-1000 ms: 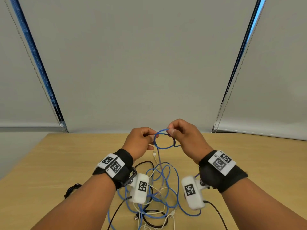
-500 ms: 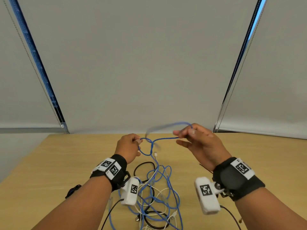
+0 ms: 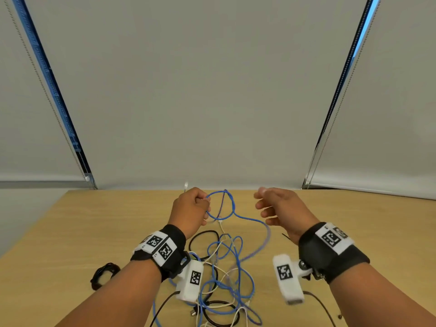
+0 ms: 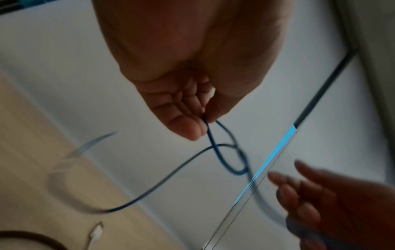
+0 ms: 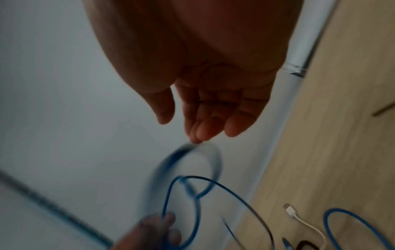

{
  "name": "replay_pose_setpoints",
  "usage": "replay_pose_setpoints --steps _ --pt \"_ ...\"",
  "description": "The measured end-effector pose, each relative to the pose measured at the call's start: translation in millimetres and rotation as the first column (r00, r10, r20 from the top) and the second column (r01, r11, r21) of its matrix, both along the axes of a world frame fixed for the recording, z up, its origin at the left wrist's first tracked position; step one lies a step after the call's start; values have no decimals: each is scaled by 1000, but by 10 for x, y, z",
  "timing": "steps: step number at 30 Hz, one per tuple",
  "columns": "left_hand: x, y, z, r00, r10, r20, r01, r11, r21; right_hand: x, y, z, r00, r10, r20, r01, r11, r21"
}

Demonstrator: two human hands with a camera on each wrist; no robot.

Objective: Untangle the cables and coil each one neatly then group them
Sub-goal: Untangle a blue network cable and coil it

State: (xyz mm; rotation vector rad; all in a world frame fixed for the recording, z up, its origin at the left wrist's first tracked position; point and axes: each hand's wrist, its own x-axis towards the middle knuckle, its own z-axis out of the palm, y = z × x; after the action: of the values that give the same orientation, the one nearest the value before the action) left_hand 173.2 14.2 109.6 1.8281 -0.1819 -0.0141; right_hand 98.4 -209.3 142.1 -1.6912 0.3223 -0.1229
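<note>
The head camera looked forward and down from above the pale wooden table (image 3: 70,232), taking in both forearms and the grey roller blinds (image 3: 212,90) beyond. Each wrist camera sat close under its palm, facing along the fingers toward those blinds. All three views shared the thin blue cable (image 3: 232,208) (image 4: 215,148) (image 5: 171,194) looped between the left hand (image 3: 188,208) (image 4: 192,76) and right hand (image 3: 278,208) (image 5: 203,84)

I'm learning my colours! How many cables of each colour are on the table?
blue cable: 1
white cable: at least 1; the tangle hides the rest
black: 2, the tangled black cable and the coiled black cable
Total: at least 4
</note>
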Motion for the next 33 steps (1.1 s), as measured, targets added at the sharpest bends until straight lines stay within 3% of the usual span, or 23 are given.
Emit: replay_pose_setpoints --steps 2,4,8,11,14,17,22,24,26,28,29,30,32,33 --pt "-44 -47 40 999 1 42 0 1000 -16 8 164 27 993 119 12 -114 971 -211" --pt "-84 -92 75 998 -34 53 38 997 -68 35 280 37 982 190 -21 -179 876 -449" --pt "-153 -125 142 985 -155 71 163 978 -131 76 360 61 990 142 -17 -109 668 -736" --pt "-167 -152 152 968 -170 185 180 983 -38 75 341 53 988 151 20 -84 649 -756" --pt "-135 -130 106 924 -127 361 102 991 86 67 306 84 968 248 -31 -201 699 -687" --pt "-101 -117 31 921 -139 363 115 989 87 54 286 112 948 309 -71 -285 731 -620" --pt "-95 -179 -5 953 -92 288 83 996 45 17 363 26 950 218 223 54 590 -805" --pt "-103 -208 7 958 -109 266 94 993 68 6 404 4 920 274 280 113 499 -859" --pt "-110 -221 29 961 -141 237 126 989 77 12 396 4 911 284 300 141 469 -872" --pt "-88 -205 45 975 -128 181 124 992 33 17 356 26 902 303 306 117 513 -851" --pt "-64 -178 50 986 -97 135 98 995 -5 21 330 37 896 310 317 81 589 -804" --pt "-33 -145 50 995 -60 82 64 997 -45 20 306 52 894 295 338 28 714 -699" --pt "32 -64 28 1000 -12 -10 11 995 -94 -18 293 102 895 240 375 -151 956 -251" --pt "53 -32 12 999 -10 -36 7 996 -93 -41 282 115 895 226 384 -254 967 21"
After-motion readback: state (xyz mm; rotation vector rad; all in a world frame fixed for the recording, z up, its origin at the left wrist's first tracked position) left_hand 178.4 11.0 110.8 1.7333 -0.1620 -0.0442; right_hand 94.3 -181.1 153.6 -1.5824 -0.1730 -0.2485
